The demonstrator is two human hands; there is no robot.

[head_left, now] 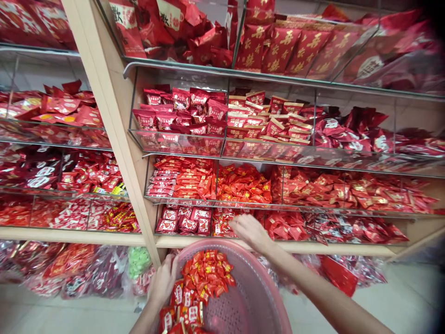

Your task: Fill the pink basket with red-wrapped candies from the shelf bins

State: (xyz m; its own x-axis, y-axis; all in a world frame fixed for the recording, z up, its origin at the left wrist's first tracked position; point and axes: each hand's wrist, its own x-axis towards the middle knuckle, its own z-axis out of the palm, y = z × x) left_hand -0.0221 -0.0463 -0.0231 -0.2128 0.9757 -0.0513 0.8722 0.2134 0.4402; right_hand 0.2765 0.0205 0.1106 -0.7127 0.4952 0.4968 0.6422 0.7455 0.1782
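Note:
My left hand (163, 280) is closed round the left rim of a pink plastic basket (262, 283) with a perforated bottom. Inside the basket, small red-and-yellow wrapped candies (208, 271) form a pile, with larger red packets (189, 313) nearer to me. My right hand (250, 232) reaches past the basket's far rim to a bottom-shelf compartment. Its fingers are bent and pressed together at the red-and-white wrapped candies (222, 222) there; what is between them, if anything, is hidden.
Wooden shelving (113, 116) with clear-fronted compartments of red packets rises ahead. A wooden ledge (313, 249) runs under the bottom row. Below it, plastic bags of sweets (93, 269) lie on the tiled floor (104, 315).

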